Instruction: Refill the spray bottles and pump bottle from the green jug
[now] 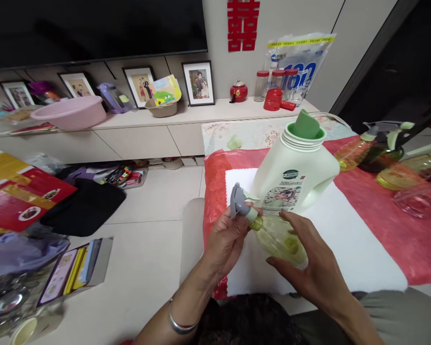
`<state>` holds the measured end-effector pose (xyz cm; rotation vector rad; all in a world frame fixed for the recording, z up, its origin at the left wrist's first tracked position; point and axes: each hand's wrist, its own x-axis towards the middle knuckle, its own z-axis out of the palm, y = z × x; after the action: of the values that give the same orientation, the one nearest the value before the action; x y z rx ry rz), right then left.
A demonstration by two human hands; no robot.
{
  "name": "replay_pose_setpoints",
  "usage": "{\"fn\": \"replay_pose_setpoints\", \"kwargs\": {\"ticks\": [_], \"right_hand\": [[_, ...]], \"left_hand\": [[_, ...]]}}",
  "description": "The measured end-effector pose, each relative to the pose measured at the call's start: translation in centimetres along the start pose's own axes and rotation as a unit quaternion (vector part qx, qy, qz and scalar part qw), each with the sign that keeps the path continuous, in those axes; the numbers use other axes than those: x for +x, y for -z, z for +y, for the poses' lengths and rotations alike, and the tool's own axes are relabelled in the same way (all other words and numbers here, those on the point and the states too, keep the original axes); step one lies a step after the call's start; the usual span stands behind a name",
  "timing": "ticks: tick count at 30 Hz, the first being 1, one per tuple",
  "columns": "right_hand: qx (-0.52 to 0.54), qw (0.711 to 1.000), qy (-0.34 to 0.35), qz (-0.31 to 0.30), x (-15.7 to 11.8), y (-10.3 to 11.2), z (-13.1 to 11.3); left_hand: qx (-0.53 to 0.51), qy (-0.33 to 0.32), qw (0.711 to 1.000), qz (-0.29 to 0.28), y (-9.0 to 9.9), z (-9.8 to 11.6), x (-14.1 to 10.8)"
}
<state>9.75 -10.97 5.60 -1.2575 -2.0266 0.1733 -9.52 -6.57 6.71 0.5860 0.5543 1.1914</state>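
Note:
A clear yellowish spray bottle (278, 239) with a grey spray head (239, 200) lies tilted above the white cloth (352, 249). My left hand (226, 239) is wrapped round its neck, just below the spray head. Around the bottle's lower body, my right hand (312, 258) has its thumb and fingers spread apart; whether they touch the plastic is hard to tell. Directly behind stands a large pale green detergent jug (294, 167), upright, with a green spout piece (305, 127) in its open mouth.
Several spray bottles (355, 148) and a clear pink-tinted bowl (422, 199) stand on the red cover (377, 211) at the right. Behind is a shelf (222, 112) with photo frames, jars and a pink basin (72, 112). Boxes and bags lie on the floor at the left.

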Motion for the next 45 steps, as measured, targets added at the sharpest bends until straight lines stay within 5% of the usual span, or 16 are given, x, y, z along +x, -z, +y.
{"fn": "replay_pose_setpoints", "kwargs": {"ticks": [9,21,29,38,40,45], "right_hand": [[0.043,0.999,-0.009,0.009,-0.8,0.2,1.4],[0.287,0.940,-0.173,0.070,-2.3,-3.4,0.8],[0.239,0.955,-0.154,0.087,-2.2,-3.6,-0.2],[0.482,0.823,-0.299,0.029,-1.7,-4.3,-1.8],[0.468,0.837,-0.281,0.049,-1.7,-4.4,-2.3],[0.314,0.936,-0.124,0.096,-1.8,-4.3,-3.2]], "left_hand": [[-0.010,0.027,0.999,-0.041,0.6,-1.1,-0.2],[-0.079,0.015,0.997,-0.019,0.1,-2.7,0.1],[-0.064,-0.018,0.997,0.033,-1.2,-2.6,-0.1],[-0.076,-0.009,0.996,0.046,-1.1,-2.8,0.0],[-0.081,-0.025,0.994,0.063,-1.1,-2.6,0.1],[-0.092,-0.038,0.992,0.073,-1.1,-1.5,0.2]]}}
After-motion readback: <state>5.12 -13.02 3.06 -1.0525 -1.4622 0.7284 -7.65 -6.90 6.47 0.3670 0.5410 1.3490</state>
